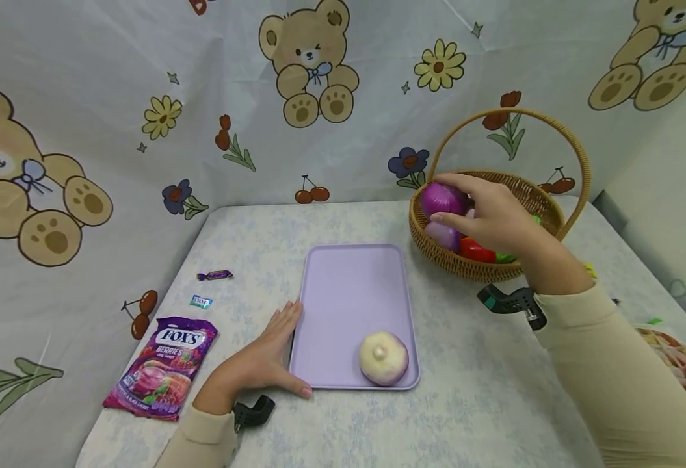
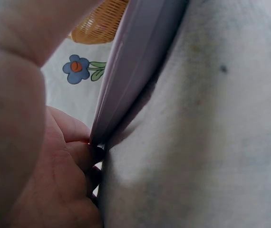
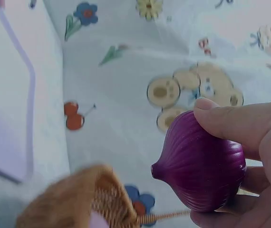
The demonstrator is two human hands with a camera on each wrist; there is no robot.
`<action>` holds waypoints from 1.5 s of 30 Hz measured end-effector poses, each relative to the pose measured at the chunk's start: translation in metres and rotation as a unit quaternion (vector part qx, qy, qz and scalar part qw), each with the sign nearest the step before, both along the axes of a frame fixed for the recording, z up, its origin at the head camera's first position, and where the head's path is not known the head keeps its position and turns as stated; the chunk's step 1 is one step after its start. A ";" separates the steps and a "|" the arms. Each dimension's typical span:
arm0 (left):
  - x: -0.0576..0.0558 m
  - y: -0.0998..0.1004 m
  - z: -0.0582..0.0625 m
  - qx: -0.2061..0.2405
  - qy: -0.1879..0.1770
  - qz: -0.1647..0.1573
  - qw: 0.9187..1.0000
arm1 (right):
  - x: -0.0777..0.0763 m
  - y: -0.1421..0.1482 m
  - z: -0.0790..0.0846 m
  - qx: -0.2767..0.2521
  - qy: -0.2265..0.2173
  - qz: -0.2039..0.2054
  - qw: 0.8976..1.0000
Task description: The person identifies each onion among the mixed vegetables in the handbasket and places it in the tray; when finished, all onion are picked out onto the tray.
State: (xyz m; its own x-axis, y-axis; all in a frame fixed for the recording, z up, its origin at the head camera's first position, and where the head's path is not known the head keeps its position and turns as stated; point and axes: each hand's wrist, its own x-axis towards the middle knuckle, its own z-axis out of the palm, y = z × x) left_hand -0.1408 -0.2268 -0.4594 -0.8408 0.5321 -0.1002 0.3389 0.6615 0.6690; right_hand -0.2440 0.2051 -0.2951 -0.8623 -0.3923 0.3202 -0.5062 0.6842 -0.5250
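My right hand (image 1: 491,213) holds a purple onion (image 3: 199,164) between thumb and fingers over the left side of a wicker basket (image 1: 456,265). Inside the basket, below the onion, lie a pale purple rounded vegetable (image 1: 443,236) and a red one (image 1: 476,251), with bits of green beside them. My left hand (image 1: 263,361) rests at the left edge of a lilac tray (image 1: 351,296), its fingers stretched along the side and its thumb by the near corner. A white and purple turnip (image 1: 383,358) sits on the tray's near right part.
Left of the tray lie a purple bag of Fox's candy (image 1: 164,369), a small blue-white wrapped candy (image 1: 200,301) and a purple wrapped one (image 1: 214,275). The basket's tall handle (image 1: 581,162) arches above the right hand. A printed food package (image 1: 679,357) lies at the far right, partly behind the sleeve.
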 end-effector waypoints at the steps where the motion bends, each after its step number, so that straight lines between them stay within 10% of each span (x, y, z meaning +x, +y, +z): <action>1: 0.000 0.000 0.000 0.000 0.000 0.000 1.000 | 0.002 -0.004 0.000 -0.003 0.007 0.008 1.000; 9: -0.001 0.000 0.000 0.002 0.003 -0.005 1.000 | 0.017 -0.046 -0.011 -0.033 0.075 0.111 0.990; 24: -0.002 0.000 -0.001 0.003 0.004 -0.007 1.000 | 0.055 -0.120 -0.064 -0.029 0.031 0.265 0.963; 45: 0.000 -0.001 -0.002 0.020 0.015 -0.020 0.999 | 0.074 -0.147 -0.110 0.031 -0.042 0.319 0.946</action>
